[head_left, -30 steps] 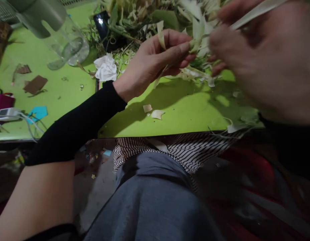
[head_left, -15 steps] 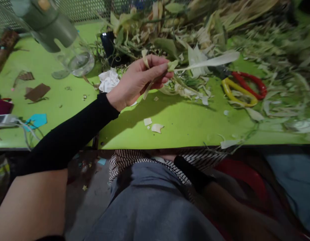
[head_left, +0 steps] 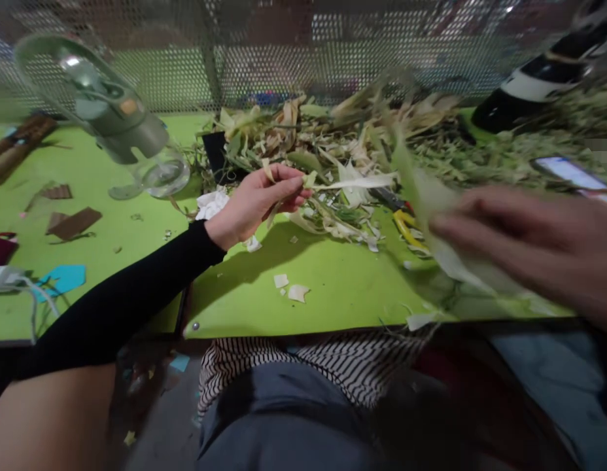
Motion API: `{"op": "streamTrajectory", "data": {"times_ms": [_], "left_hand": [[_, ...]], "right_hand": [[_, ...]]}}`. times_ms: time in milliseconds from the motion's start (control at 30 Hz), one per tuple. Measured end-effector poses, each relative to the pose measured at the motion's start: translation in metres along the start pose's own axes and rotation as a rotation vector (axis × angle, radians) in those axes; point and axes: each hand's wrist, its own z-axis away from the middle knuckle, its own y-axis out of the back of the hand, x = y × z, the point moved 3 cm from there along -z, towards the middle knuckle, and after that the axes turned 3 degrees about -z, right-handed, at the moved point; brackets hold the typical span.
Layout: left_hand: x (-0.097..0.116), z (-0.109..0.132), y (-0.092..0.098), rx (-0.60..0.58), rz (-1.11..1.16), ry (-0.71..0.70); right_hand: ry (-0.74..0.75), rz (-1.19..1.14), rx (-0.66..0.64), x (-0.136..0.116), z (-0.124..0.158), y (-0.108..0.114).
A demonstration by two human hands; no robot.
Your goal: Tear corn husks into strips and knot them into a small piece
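Observation:
My left hand (head_left: 254, 203), in a black sleeve, is raised over the green table (head_left: 333, 288) and pinches a small folded bundle of pale leaf strips (head_left: 352, 182) that sticks out to the right. My right hand (head_left: 534, 248) is close to the camera at the right and blurred by motion. Its fingers lie along a broad pale green leaf (head_left: 450, 248), which it appears to grip. Behind both hands lies a big heap of cut leaves and stems (head_left: 362, 144).
Yellow-handled scissors (head_left: 406, 226) lie under the leaf heap. A clear jug with a green lid (head_left: 121, 137) stands at the back left, crumpled tissue (head_left: 210, 203) beside it. A phone (head_left: 568, 171) lies at the right. Paper scraps (head_left: 72, 224) dot the left. Mesh fencing (head_left: 284, 59) closes the back.
The view tilted upward, showing the mesh fence. My right hand came back into view at the right with a broad leaf. My left hand kept its pinch on the leaf strips.

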Motion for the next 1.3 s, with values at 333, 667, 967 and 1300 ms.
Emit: {"op": "streamTrajectory", "data": {"times_ms": [333,667,967,1300], "left_hand": [[-0.001,0.001,-0.022,-0.092,-0.016,-0.204],[0.002,-0.011,-0.017,-0.049,-0.426,-0.282],[-0.012,-0.015,-0.014,-0.098,-0.317,-0.189],[-0.008,-0.01,-0.021,-0.171,-0.195,0.036]], "right_hand": [[0.149,-0.163,-0.049,-0.003,-0.061,-0.069],[0.111,-0.507,0.114,0.01,-0.074,-0.086],[0.041,-0.593,0.0,0.017,-0.069,-0.099],[-0.073,-0.694,-0.027,0.018,-0.068,-0.102]]}}
